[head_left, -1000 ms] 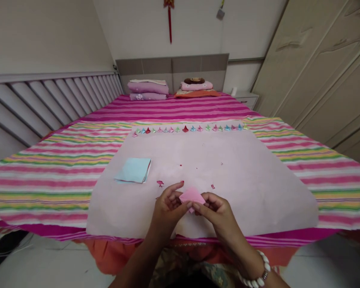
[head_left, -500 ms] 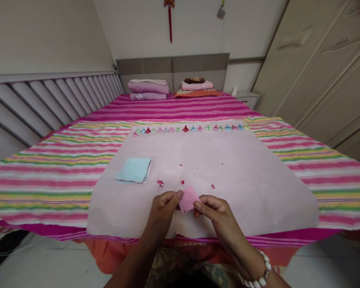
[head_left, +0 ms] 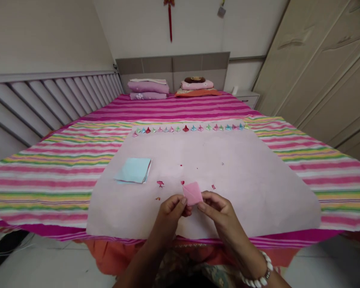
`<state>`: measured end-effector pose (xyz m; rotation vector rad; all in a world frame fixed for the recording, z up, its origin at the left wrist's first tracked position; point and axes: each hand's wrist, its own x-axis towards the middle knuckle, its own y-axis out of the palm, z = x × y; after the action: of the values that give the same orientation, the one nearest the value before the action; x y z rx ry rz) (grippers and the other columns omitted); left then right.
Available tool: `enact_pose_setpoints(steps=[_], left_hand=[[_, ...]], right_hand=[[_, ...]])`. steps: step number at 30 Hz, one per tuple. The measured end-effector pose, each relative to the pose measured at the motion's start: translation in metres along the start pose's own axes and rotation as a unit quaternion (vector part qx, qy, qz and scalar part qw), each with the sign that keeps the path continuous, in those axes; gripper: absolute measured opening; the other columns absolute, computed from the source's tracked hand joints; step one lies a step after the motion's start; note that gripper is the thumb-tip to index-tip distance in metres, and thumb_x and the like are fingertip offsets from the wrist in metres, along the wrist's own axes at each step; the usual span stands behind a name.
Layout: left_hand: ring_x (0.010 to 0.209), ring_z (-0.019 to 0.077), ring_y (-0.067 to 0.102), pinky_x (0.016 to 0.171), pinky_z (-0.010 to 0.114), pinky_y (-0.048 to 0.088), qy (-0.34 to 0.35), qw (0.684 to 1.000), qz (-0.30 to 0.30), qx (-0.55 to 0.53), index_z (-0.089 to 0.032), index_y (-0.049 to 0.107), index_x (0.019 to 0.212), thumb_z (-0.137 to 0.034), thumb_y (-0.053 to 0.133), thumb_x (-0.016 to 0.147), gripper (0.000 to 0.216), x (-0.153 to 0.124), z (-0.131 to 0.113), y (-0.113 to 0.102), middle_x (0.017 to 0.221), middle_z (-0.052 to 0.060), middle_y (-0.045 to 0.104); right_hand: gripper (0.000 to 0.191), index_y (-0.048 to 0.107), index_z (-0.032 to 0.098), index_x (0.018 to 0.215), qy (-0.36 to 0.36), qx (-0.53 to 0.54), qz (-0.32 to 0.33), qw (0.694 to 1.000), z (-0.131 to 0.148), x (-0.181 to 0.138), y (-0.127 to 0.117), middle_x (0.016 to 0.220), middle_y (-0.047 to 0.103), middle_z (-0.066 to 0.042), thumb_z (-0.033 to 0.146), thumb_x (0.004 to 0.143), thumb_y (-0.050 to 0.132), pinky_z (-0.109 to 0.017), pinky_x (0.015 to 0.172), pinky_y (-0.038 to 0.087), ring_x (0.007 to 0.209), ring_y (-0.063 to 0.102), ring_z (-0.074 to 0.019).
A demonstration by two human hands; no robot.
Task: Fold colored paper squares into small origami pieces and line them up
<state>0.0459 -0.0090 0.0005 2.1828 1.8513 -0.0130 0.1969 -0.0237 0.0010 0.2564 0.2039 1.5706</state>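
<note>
A small folded piece of pink paper is held up between both hands above the large pale sheet. My left hand pinches its lower left corner between thumb and fingers. At the lower right edge, my right hand grips it the same way, thumb on the near side. A diagonal fold line shows on the paper's face. To the left lies a stack of square paper, light blue on top. Small red scraps, one of them a torn bit, lie just beyond my hands.
Along the sheet's far edge runs a row of small folded paper pieces, including a red one. The sheet lies on a striped bedspread. Folded bedding is stacked by the headboard. A railing stands left, a wardrobe right.
The pink paper has turned from a slanted diamond to a squarer pose and shifted slightly right and up. My left hand has moved right and lower on it, uncovering a small scrap.
</note>
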Motion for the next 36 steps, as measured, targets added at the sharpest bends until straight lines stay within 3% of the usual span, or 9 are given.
enact_pose_setpoints(steps=[3, 7, 11, 14, 17, 21, 25, 29, 36], left_hand=[[0.058, 0.0074, 0.05, 0.059, 0.019, 0.039, -0.035, 0.995, 0.038, -0.087, -0.014, 0.062, 0.069, -0.039, 0.071, 0.074, 0.027, -0.001, -0.003, -0.004, 0.062, -0.001, 0.058], [0.053, 0.0046, 0.043, 0.053, 0.017, 0.034, -0.144, 0.955, 0.156, -0.205, -0.012, 0.057, 0.066, -0.032, 0.073, 0.072, 0.027, -0.006, -0.008, -0.007, 0.061, -0.003, 0.051], [0.05, 0.0047, 0.04, 0.052, 0.019, 0.033, -0.234, 0.901, 0.234, -0.282, -0.012, 0.057, 0.07, -0.028, 0.07, 0.074, 0.021, -0.013, -0.004, -0.002, 0.06, -0.004, 0.047], [0.049, 0.0052, 0.041, 0.052, 0.02, 0.034, -0.26, 0.896, 0.239, -0.268, -0.012, 0.058, 0.069, -0.028, 0.07, 0.07, 0.019, -0.015, -0.002, 0.002, 0.06, -0.003, 0.049], [0.053, 0.0077, 0.048, 0.053, 0.021, 0.035, -0.221, 0.942, 0.197, -0.161, -0.012, 0.062, 0.072, -0.032, 0.067, 0.072, 0.02, -0.01, -0.002, 0.001, 0.065, 0.001, 0.057], [0.081, 0.0161, 0.058, 0.07, 0.026, 0.043, -0.077, 0.992, 0.08, -0.061, -0.015, 0.069, 0.088, -0.04, 0.062, 0.079, 0.027, -0.001, -0.008, -0.011, 0.089, 0.007, 0.065], [0.083, 0.0186, 0.058, 0.075, 0.031, 0.045, -0.012, 0.996, 0.084, -0.026, -0.018, 0.072, 0.096, -0.043, 0.064, 0.078, 0.031, 0.0, -0.018, -0.019, 0.093, 0.008, 0.068], [0.066, 0.0131, 0.054, 0.062, 0.025, 0.043, 0.023, 0.992, 0.092, 0.077, -0.017, 0.075, 0.087, -0.033, 0.069, 0.075, 0.022, -0.003, -0.023, -0.015, 0.068, 0.002, 0.064], [0.051, 0.0099, 0.049, 0.052, 0.022, 0.04, 0.037, 0.996, 0.027, 0.079, -0.014, 0.071, 0.072, -0.035, 0.069, 0.073, 0.021, -0.003, -0.019, -0.007, 0.051, -0.002, 0.055]], right_hand=[[0.035, 0.07, 0.025, 0.103, -0.005, 0.059, 0.055, 0.997, 0.003, 0.001, -0.005, 0.096, 0.07, -0.004, 0.028, 0.069, 0.076, -0.031, 0.079, 0.045, 0.086, 0.059, -0.0196], [0.05, 0.064, 0.026, 0.117, 0.02, 0.1, 0.095, 0.99, 0.008, 0.004, -0.01, 0.121, 0.063, -0.006, 0.025, 0.068, 0.074, -0.032, 0.09, 0.042, 0.107, 0.055, -0.0213], [0.028, 0.071, 0.023, 0.096, 0.038, 0.108, 0.12, 0.986, 0.007, 0.005, -0.006, 0.092, 0.07, -0.003, 0.022, 0.069, 0.076, -0.028, 0.076, 0.047, 0.082, 0.062, -0.0156], [0.011, 0.069, 0.019, 0.071, 0.046, 0.118, 0.105, 0.986, 0.005, 0.005, -0.002, 0.066, 0.067, 0.001, 0.024, 0.068, 0.078, -0.023, 0.058, 0.045, 0.058, 0.058, -0.0116], [0.017, 0.068, 0.018, 0.067, 0.057, 0.116, 0.088, 0.988, 0.005, 0.005, -0.002, 0.057, 0.066, 0.0, 0.03, 0.068, 0.079, -0.024, 0.053, 0.045, 0.05, 0.057, -0.012], [0.021, 0.069, 0.016, 0.064, 0.061, 0.076, 0.042, 0.994, 0.007, 0.006, -0.005, 0.06, 0.068, -0.001, 0.031, 0.062, 0.083, -0.024, 0.059, 0.046, 0.056, 0.059, -0.0118], [0.023, 0.069, 0.016, 0.063, 0.071, 0.039, 0.025, 0.996, 0.007, 0.007, -0.004, 0.059, 0.067, 0.0, 0.033, 0.06, 0.084, -0.022, 0.056, 0.045, 0.054, 0.057, -0.0106], [0.024, 0.069, 0.016, 0.062, 0.075, 0.017, 0.025, 0.997, 0.009, 0.006, 0.001, 0.053, 0.064, 0.001, 0.033, 0.058, 0.085, -0.02, 0.049, 0.041, 0.047, 0.053, -0.0087], [0.026, 0.072, 0.016, 0.074, 0.09, 0.053, 0.041, 0.994, 0.01, 0.004, 0.001, 0.057, 0.068, 0.001, 0.031, 0.059, 0.085, -0.02, 0.05, 0.044, 0.046, 0.056, -0.0084]])
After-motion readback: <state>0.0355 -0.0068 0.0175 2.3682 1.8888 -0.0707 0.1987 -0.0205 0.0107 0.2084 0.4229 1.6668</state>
